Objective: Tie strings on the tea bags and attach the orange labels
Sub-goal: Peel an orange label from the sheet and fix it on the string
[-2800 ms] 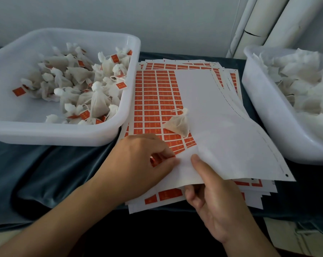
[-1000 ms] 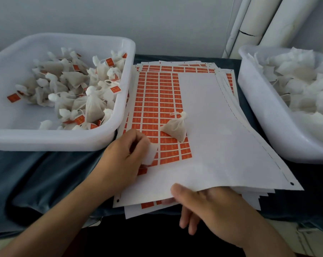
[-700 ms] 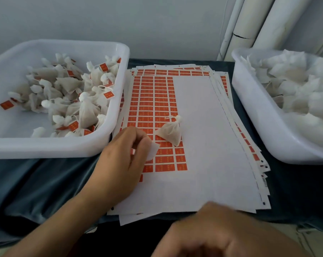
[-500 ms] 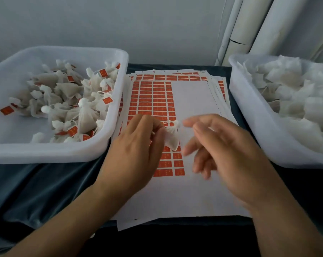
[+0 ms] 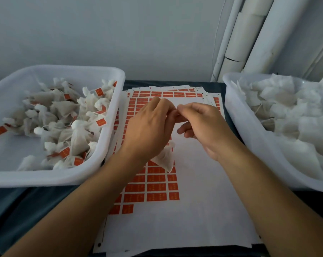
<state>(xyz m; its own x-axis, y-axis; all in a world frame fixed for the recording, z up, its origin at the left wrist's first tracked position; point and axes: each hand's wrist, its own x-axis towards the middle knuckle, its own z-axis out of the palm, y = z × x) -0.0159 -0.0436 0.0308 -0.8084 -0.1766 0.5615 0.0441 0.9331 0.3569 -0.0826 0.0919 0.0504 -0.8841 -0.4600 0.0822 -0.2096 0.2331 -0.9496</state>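
Two white plastic tubs (image 5: 108, 175) flank a stack of white paper sheets with orange rectangular labels (image 5: 153, 190). Above it, the left hand (image 5: 147, 130) and right hand (image 5: 201, 125) meet fingertips, pinching something too small to tell; the soft mesh tea bag (image 5: 165, 160) hangs below

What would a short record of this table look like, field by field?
left tub: tea bags with orange labels
right tub: plain white tea bags
middle: label sheets, partly peeled
loose tea bag: hangs below the hands, over the sheets
left hand: fingertips meet the right's
right hand: pinching something small, too hidden to name
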